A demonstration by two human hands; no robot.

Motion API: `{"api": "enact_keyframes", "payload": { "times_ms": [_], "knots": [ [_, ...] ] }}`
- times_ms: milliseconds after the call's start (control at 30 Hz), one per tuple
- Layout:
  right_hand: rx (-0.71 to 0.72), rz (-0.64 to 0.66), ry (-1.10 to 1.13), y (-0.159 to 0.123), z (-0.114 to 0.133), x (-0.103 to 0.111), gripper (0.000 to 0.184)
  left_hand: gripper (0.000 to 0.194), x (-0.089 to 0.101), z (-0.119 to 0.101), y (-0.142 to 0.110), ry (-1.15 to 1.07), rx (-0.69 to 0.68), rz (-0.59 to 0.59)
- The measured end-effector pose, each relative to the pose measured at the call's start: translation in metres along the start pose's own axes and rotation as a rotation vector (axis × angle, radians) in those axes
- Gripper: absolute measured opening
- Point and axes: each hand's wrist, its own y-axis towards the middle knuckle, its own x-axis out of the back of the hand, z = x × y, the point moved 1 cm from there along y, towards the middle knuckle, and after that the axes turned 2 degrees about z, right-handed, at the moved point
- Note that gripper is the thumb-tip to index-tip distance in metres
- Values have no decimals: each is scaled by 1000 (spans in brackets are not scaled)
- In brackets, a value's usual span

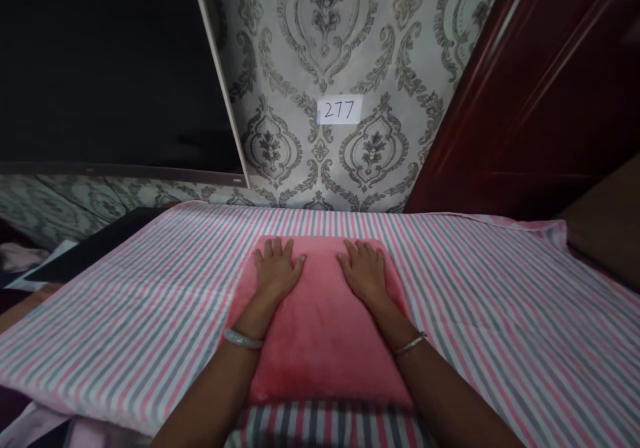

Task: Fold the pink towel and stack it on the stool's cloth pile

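A folded pink fleecy cloth (320, 328) lies in the middle of a surface covered by a pink, grey and white striped sheet (150, 301). My left hand (276, 268) rests flat on the cloth's far left part, fingers stretched out and slightly apart. My right hand (364, 269) lies flat on the far right part in the same way. Neither hand holds anything. Each wrist wears a bangle.
Behind the surface is a wall with grey damask wallpaper and a white label reading 277 (340, 109). A dark screen with a pale frame (110, 68) hangs at the left. A dark red wooden door (540, 88) stands at the right.
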Motion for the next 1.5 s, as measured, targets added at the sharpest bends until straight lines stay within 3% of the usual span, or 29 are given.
{"api": "enact_keyframes", "payload": {
  "times_ms": [500, 700, 833, 933, 1067, 1167, 1500],
  "knots": [
    [-19, 11, 20, -3, 9, 13, 50, 64, 6, -2, -1, -19, -18, -78],
    [17, 82, 1, -26, 9, 53, 57, 68, 44, 0, -7, -137, -20, 107],
    [147, 73, -21, -72, 11, 70, 58, 67, 69, 3, -49, -115, -196, 23],
    [242, 112, -28, -104, 12, 60, 60, 70, 60, 10, -91, -77, -292, -44],
    [233, 147, -51, -118, 6, 32, 62, 72, 23, 19, -124, -50, -211, 16],
    [225, 137, -54, -114, 1, 19, 63, 70, 8, 21, -126, -40, -189, 10],
    [218, 140, -37, -110, -3, 19, 61, 71, 5, 21, -120, -53, -206, 6]
  ]
}}
